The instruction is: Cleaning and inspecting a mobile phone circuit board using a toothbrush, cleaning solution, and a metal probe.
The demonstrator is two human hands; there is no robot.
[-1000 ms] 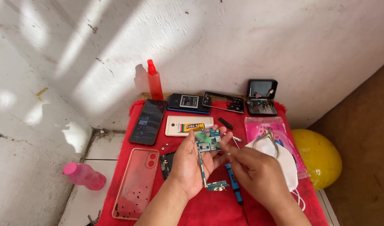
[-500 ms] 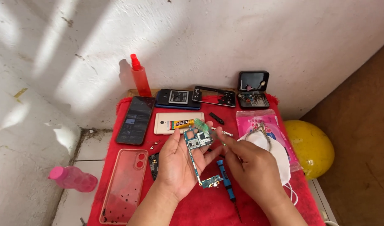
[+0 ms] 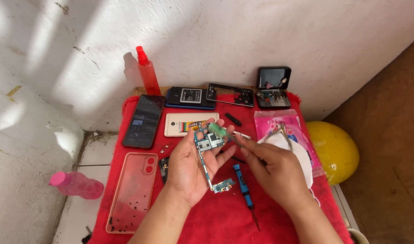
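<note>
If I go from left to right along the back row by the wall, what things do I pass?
Red spray bottle → dark phone with its back off → black phone frame → small open black case.

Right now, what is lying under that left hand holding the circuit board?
Under the left hand lies the red cloth; a small dark part peeks out beside it. The palm covers the rest.

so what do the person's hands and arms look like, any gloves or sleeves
Both are bare: the left hand and right hand wear no gloves, and no rings or watch show. Both forearms are uncovered to the picture's lower edge, with no sleeve in view.
</note>
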